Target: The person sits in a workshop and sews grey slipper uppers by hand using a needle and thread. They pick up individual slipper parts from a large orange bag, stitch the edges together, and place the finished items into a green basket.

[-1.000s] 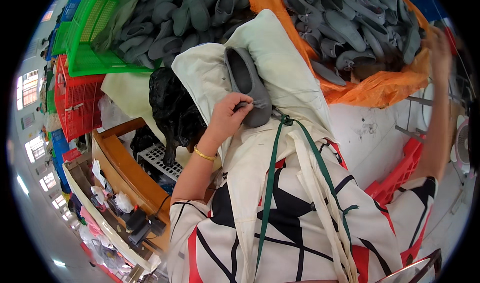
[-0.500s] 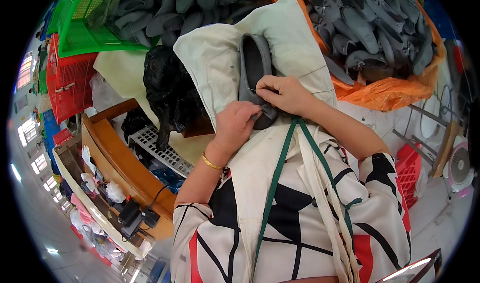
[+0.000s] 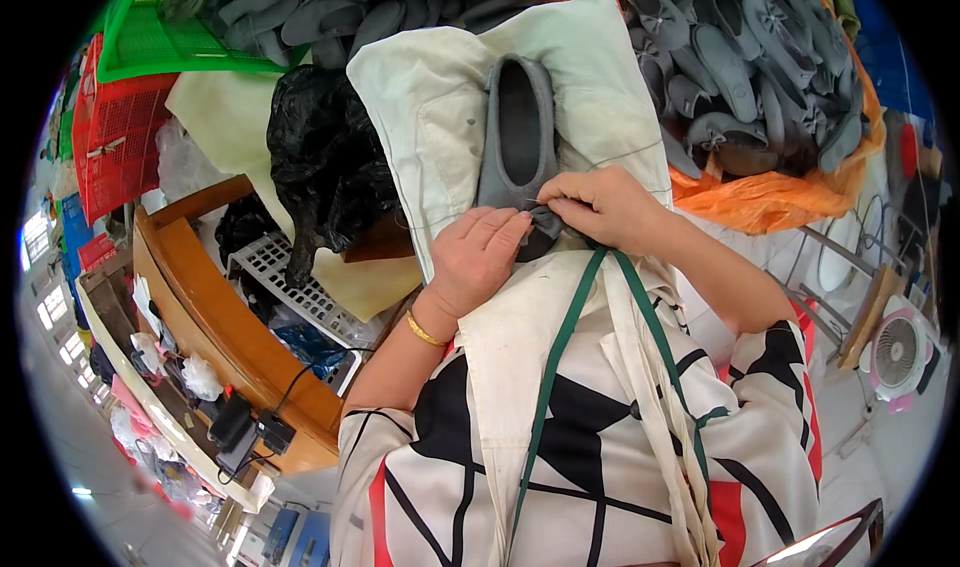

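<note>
A grey slipper-like shoe (image 3: pixel 518 137) lies sole-down on a pale cloth pad (image 3: pixel 430 117) in front of me, its opening facing up. My left hand (image 3: pixel 478 257) grips the shoe's near end with curled fingers. My right hand (image 3: pixel 600 207) is closed beside it, pinching a thin needle against the same end of the shoe. Both hands touch at the heel area, which they partly hide.
A green crate (image 3: pixel 150 47) at top left holds several grey shoes. An orange cloth (image 3: pixel 760 192) at top right carries a heap of grey shoes (image 3: pixel 740 57). A black plastic bag (image 3: pixel 320 157), a red crate (image 3: pixel 120 137), a wooden frame (image 3: pixel 220 327) and a small fan (image 3: pixel 897 352) stand around.
My right hand came back from the heap at the far right and now meets the left hand at the shoe's near end. The shoe has been turned straighter on the pad.
</note>
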`<action>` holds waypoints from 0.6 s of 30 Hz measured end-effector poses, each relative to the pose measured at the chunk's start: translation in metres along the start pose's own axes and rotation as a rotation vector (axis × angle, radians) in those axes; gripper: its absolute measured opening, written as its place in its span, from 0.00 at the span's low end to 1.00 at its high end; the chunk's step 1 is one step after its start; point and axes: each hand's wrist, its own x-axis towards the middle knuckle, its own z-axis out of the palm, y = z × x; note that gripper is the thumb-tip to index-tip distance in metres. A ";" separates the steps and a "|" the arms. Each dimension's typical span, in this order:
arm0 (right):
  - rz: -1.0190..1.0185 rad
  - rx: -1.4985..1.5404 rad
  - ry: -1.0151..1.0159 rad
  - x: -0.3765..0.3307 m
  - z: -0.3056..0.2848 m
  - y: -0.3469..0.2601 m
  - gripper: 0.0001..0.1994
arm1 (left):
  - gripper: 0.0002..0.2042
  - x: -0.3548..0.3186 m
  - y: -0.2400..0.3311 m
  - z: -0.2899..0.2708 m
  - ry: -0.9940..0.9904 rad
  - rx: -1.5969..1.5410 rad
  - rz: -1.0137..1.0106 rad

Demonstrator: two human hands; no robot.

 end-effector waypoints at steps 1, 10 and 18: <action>-0.006 -0.011 -0.003 0.000 0.000 0.000 0.09 | 0.14 -0.001 0.000 0.000 0.003 0.013 0.005; -0.010 -0.043 -0.018 0.002 -0.001 0.000 0.09 | 0.14 -0.001 -0.001 0.001 0.013 0.004 0.011; -0.047 -0.077 -0.046 0.007 -0.002 0.002 0.09 | 0.13 -0.002 -0.001 0.002 0.021 0.025 0.024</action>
